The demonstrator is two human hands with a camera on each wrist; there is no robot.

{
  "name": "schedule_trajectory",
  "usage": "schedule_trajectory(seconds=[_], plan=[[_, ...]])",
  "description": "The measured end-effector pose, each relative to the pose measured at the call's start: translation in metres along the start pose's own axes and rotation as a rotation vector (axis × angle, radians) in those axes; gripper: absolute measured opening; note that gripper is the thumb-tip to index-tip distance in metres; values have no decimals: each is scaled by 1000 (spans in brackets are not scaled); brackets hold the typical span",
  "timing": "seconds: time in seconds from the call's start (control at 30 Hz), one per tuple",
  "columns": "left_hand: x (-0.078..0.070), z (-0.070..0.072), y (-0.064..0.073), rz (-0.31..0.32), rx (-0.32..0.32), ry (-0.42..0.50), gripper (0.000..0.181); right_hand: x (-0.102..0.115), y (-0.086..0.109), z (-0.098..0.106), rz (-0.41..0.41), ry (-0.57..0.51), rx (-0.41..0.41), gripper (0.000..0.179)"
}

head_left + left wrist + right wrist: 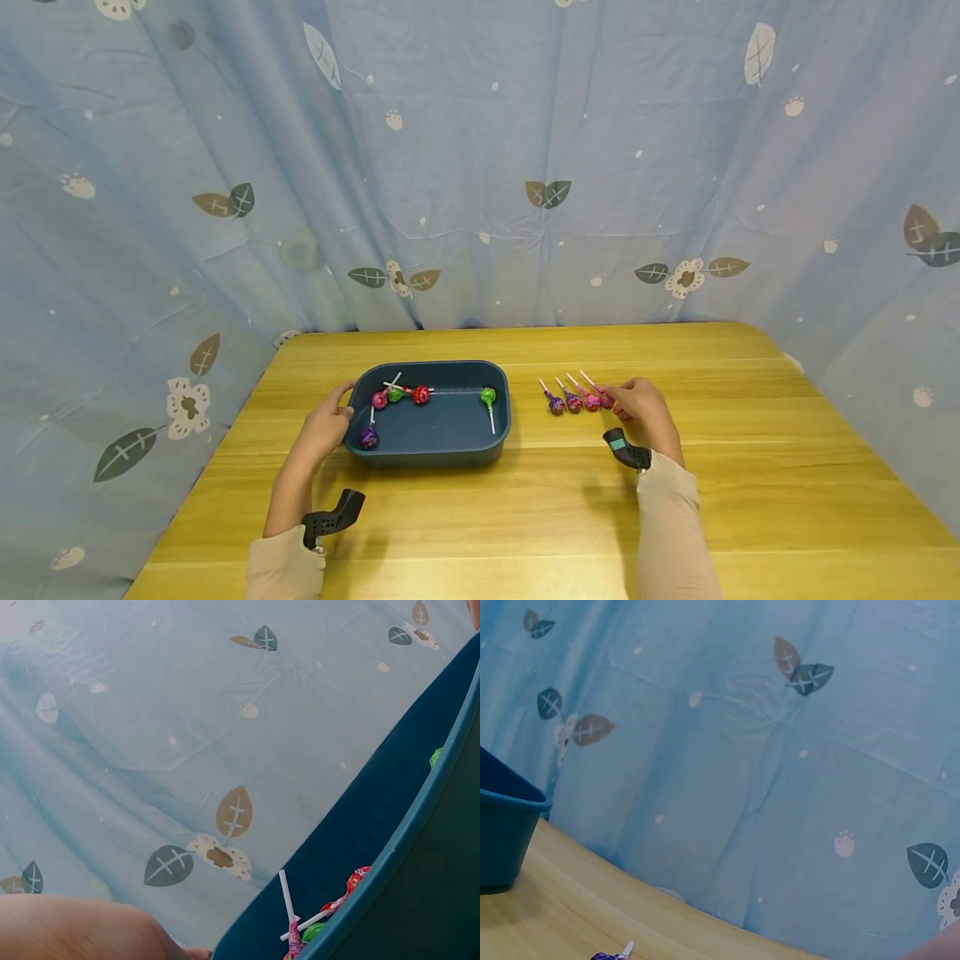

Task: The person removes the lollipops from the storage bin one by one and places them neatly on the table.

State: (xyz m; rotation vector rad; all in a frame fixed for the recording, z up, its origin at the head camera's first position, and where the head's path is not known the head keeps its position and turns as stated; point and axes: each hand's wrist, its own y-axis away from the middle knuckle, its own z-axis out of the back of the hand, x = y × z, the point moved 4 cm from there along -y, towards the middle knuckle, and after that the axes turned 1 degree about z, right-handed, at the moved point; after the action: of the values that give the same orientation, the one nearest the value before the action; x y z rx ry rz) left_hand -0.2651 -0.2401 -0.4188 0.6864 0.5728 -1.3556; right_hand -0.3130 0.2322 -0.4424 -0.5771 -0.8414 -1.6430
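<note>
Pink lollipop [605, 401], right end of a row [573, 403] of 4 on the bench [562, 517], pinched by the right hand [642, 405]. Lining up is apparently the current step; the next move likely calls for releasing it without nudging the row. Leftward, a blue tray [429, 460], gripped at its left end by the left hand [326, 430], holds 5 more lollipops [421, 395].

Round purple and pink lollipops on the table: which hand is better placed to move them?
Probably the right hand, touching the rightmost pink lollipop; the left hand holds the dark-blue rectangular tray.
</note>
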Motion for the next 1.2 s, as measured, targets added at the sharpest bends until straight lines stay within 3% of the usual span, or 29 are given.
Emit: schedule_trajectory(seconds=[0.17,0.4,0.73,0.93,1.2], plan=[[0,-5,0,-6,-2,16,50,-7,0,1,0,-46,-6,47],[1,-6,-2,28,11,31,51,-11,0,3,70,-44,38,49],[-4,0,-4,7,-8,-1,49,-13,4,7,110,-251,96,49],[-4,1,-3,29,-23,16,49,-3,14,2,157,-356,64,44],[-2,1,-1,33,-2,10,49,24,25,-18,236,-418,133,45]])
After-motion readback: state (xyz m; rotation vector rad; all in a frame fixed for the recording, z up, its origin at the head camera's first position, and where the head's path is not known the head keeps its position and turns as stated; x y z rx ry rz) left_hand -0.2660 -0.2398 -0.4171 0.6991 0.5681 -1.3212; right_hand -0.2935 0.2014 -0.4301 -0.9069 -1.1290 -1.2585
